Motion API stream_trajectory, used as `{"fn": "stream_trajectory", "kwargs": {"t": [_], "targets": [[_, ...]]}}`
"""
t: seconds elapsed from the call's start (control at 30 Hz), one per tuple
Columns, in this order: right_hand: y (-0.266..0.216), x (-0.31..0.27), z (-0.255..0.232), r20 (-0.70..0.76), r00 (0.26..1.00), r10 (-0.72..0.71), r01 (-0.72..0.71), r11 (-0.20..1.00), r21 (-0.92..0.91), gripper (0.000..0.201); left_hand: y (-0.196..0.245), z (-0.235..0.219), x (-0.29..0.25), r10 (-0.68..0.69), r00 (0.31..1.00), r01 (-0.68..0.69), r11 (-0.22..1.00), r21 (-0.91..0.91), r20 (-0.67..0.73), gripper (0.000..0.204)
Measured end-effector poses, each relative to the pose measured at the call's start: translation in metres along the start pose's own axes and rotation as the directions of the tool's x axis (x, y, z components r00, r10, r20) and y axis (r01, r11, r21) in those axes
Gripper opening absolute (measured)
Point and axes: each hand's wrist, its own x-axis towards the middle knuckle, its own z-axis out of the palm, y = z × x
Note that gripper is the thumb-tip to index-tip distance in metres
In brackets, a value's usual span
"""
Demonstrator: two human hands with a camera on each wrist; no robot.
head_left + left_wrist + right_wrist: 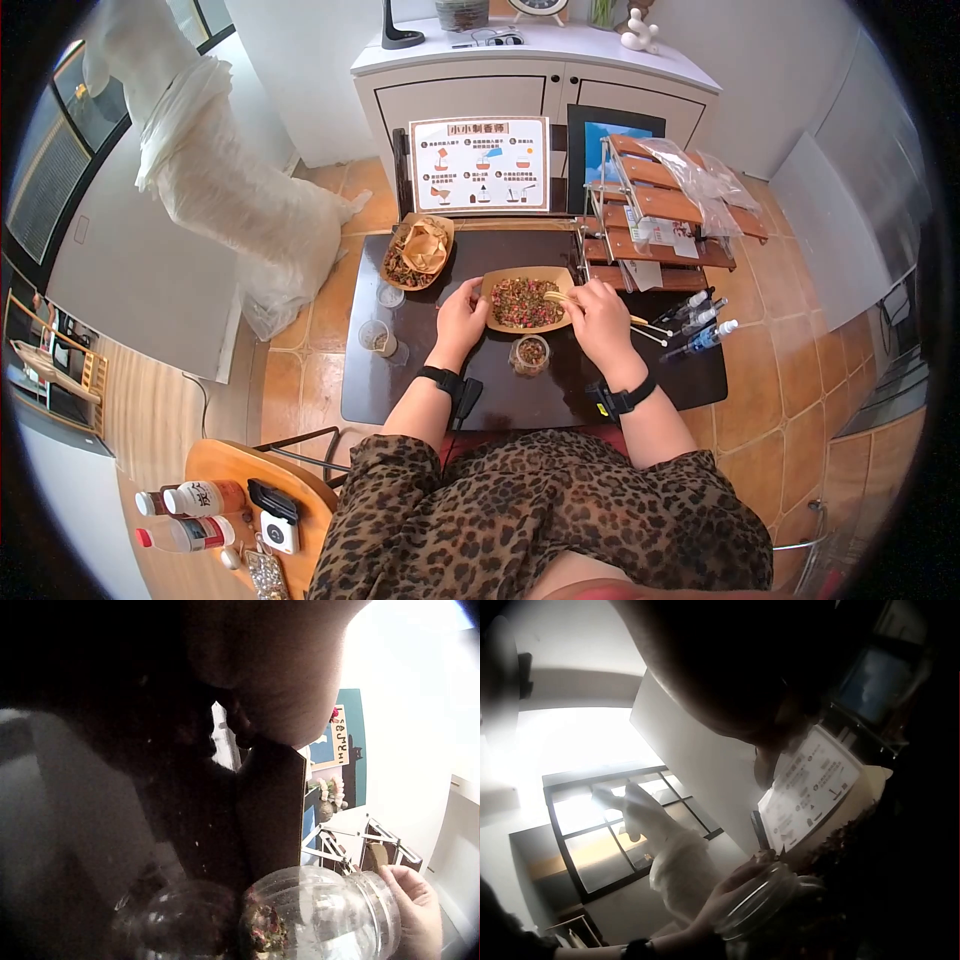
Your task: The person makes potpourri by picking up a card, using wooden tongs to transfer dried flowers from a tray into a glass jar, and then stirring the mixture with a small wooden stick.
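A brown paper tray (489, 284) of mixed dried petals and bits (524, 303) lies before the person. The left hand (462, 322) grips its left rim; that hand is dark and close in the left wrist view. At the right rim, the right hand (600, 322) pinches light-coloured tweezers (555, 297), their tips over the petals. Just below the tray stands an uncapped clear jar (529, 355) with some dried material inside; the left wrist view shows the jar (300, 915) near the lens. In the right wrist view the left hand (731, 892) is behind the jar (756, 904).
A second paper tray (387, 262) with dried bits and a crumpled paper piece sits at back left. Clear cups (375, 336) stand at left. To the right lie white-tipped sticks (650, 331) and small bottles (703, 338). Behind are a printed card (480, 165) and a wooden rack (655, 205).
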Motion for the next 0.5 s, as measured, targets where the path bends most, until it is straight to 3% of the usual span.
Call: {"fn": "stream_trajectory", "kwargs": {"t": [0.2,0.5], "targets": [[-0.020,-0.017,-0.018,0.021,0.997,-0.073,0.072,0.996,0.054,0.012,0.003,-0.001,0.000,0.005,1.000,-0.005,1.000,0.004,-0.004,0.034],[-0.024,-0.044,-0.008,0.144,0.979,-0.141,0.138,0.990,0.033,0.016,-0.001,0.001,0.000,-0.006,1.000,0.006,1.000,0.003,0.005,0.034]]}}
